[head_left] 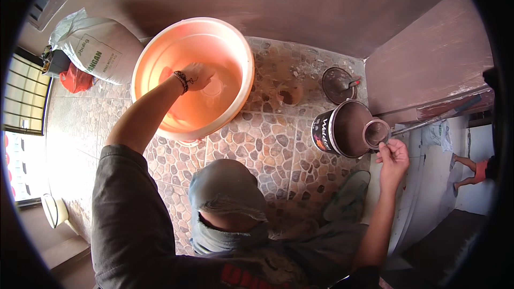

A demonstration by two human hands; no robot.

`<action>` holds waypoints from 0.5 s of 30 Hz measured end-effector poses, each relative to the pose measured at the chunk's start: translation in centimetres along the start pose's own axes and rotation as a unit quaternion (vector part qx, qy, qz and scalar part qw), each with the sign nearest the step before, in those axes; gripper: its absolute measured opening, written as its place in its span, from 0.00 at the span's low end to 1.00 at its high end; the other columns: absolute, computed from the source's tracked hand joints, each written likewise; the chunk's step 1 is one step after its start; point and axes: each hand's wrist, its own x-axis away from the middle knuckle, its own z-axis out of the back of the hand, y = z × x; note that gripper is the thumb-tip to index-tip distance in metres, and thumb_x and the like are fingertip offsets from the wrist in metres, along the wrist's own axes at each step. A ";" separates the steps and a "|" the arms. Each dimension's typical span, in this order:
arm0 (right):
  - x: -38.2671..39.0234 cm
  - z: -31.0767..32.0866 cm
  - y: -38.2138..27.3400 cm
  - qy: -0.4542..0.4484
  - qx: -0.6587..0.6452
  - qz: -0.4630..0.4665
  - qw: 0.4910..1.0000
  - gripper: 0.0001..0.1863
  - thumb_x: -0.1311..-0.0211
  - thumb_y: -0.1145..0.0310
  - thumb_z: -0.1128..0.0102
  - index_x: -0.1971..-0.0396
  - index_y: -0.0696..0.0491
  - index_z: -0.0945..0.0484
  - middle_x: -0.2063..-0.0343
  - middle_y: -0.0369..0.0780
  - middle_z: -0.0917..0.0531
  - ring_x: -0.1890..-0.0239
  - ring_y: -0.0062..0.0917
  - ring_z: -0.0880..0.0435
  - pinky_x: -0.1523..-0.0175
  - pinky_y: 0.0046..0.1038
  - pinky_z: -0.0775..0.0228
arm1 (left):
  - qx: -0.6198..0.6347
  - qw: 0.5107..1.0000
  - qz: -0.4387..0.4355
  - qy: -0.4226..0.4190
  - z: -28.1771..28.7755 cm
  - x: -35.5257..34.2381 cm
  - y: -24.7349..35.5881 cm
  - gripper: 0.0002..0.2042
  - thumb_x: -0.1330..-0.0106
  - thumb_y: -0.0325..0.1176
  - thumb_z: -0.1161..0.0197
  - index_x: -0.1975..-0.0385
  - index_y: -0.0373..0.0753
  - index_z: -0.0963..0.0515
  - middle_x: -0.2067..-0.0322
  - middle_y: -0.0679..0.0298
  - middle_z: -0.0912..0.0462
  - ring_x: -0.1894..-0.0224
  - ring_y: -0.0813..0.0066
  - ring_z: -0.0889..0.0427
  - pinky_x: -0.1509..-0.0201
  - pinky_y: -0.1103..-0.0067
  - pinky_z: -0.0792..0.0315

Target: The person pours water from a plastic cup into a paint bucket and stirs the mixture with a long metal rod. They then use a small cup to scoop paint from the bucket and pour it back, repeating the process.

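My left hand (198, 76), with a dark beaded bracelet at the wrist, reaches down into a large orange-pink plastic tub (245, 77) that holds liquid. Its fingers are hidden from sight, so I cannot tell whether they hold anything. On the other side, my right hand (393, 155) pinches the edge of a small round brown-stained cup (377, 132). That cup is tilted at the right rim of a black paint bucket (323, 132) with brown paint inside. Behind the bucket lies a dark round lid (336, 88) with a small red-handled tool on it.
A full white sack (101, 48) and a red plastic bag (75, 78) stand left of the tub. My bent knee (227, 184) is close in front. A long pole (436, 115) lies right of the bucket. Another person's legs (468, 174) show at far right. Brown walls rise behind.
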 end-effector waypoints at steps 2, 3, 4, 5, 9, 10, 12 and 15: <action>-0.1 -0.1 -0.3 0.004 0.004 0.011 1.000 0.12 0.39 0.78 0.33 0.57 0.60 0.25 0.72 0.37 0.17 0.76 0.14 0.22 0.75 0.16 0.29 | 0.004 0.999 0.026 0.031 1.1 0.7 0.4 0.06 0.39 0.33 0.41 0.71 0.37 0.24 0.71 0.50 0.18 0.65 0.46 0.19 0.59 0.56 0.25; -0.2 -0.2 -0.4 0.006 0.018 0.006 1.000 0.16 0.38 0.77 0.33 0.52 0.61 0.25 0.72 0.36 0.17 0.76 0.14 0.22 0.75 0.16 0.29 | 0.006 0.998 0.038 0.047 1.6 1.2 0.6 0.06 0.40 0.33 0.41 0.71 0.36 0.24 0.72 0.50 0.19 0.66 0.46 0.19 0.59 0.56 0.26; -0.2 -0.3 -0.5 0.005 0.021 0.009 1.000 0.17 0.38 0.77 0.34 0.51 0.61 0.25 0.73 0.36 0.17 0.76 0.13 0.22 0.75 0.16 0.29 | -0.008 0.997 0.039 0.065 1.9 1.7 0.7 0.06 0.40 0.33 0.41 0.72 0.36 0.24 0.72 0.50 0.18 0.65 0.46 0.19 0.59 0.56 0.26; -0.2 -0.3 -0.6 0.006 0.025 0.011 1.000 0.17 0.38 0.77 0.34 0.50 0.62 0.25 0.73 0.36 0.17 0.77 0.13 0.22 0.75 0.16 0.29 | -0.022 0.996 0.040 0.082 2.1 2.2 0.9 0.07 0.40 0.33 0.41 0.72 0.36 0.24 0.72 0.50 0.18 0.65 0.46 0.19 0.59 0.56 0.26; -0.6 -0.2 -0.5 0.004 0.034 -0.008 0.999 0.18 0.38 0.77 0.34 0.48 0.62 0.24 0.74 0.35 0.17 0.77 0.13 0.22 0.75 0.16 0.29 | -0.075 0.988 0.101 0.088 2.5 3.4 1.7 0.07 0.39 0.33 0.42 0.72 0.36 0.24 0.71 0.51 0.18 0.64 0.47 0.18 0.59 0.56 0.25; -0.7 -0.2 -0.4 0.004 0.034 -0.009 0.999 0.17 0.38 0.78 0.35 0.49 0.62 0.23 0.74 0.35 0.17 0.77 0.13 0.22 0.76 0.16 0.30 | -0.073 0.986 0.111 0.104 2.7 3.6 1.9 0.07 0.39 0.33 0.41 0.72 0.36 0.24 0.71 0.51 0.18 0.64 0.47 0.18 0.59 0.57 0.25; -0.9 0.0 -0.1 0.000 0.034 -0.006 0.999 0.15 0.37 0.78 0.35 0.50 0.62 0.22 0.74 0.35 0.18 0.77 0.13 0.23 0.76 0.16 0.30 | -0.060 0.981 0.128 0.133 3.2 3.9 2.3 0.07 0.39 0.33 0.41 0.71 0.36 0.23 0.70 0.50 0.17 0.66 0.46 0.19 0.60 0.58 0.24; -1.4 0.2 0.2 0.008 -0.001 -0.046 0.999 0.15 0.38 0.78 0.35 0.51 0.62 0.22 0.75 0.35 0.18 0.78 0.13 0.23 0.78 0.16 0.31 | 0.027 0.970 0.174 0.166 4.8 4.6 2.6 0.08 0.36 0.34 0.40 0.72 0.35 0.24 0.73 0.53 0.16 0.72 0.55 0.17 0.67 0.66 0.22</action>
